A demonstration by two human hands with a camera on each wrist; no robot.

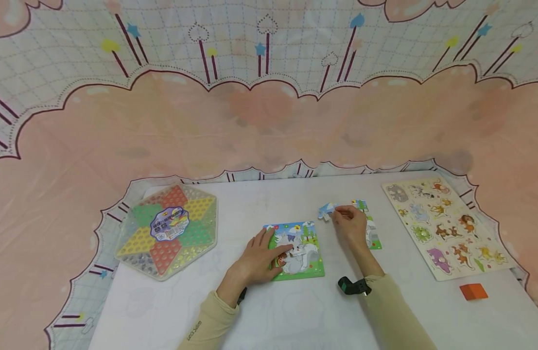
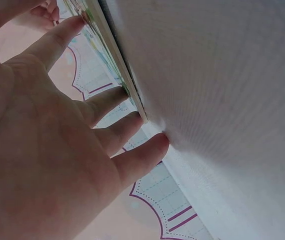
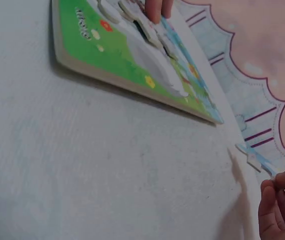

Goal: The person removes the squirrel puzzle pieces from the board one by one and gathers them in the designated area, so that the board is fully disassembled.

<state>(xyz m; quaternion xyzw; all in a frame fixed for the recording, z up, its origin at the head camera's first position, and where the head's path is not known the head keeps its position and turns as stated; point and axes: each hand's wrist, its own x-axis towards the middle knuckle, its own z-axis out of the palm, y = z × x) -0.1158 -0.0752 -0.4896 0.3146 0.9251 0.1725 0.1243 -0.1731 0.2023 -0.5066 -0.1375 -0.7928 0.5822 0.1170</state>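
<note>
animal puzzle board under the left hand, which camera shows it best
The head view: it shows the animal puzzle board nearly face-on, though the left hand covers part of it. The right wrist view is closer but slanted and cut off; the left wrist view catches mainly its edge.

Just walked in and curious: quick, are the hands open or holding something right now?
Left hand: open, fingers spread, touching the puzzle board.
Right hand: closed, pinching a blue puzzle piece.

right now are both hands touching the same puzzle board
No: the left hand touches the square puzzle board, while the right hand, apart from it, pinches a blue piece.
</note>
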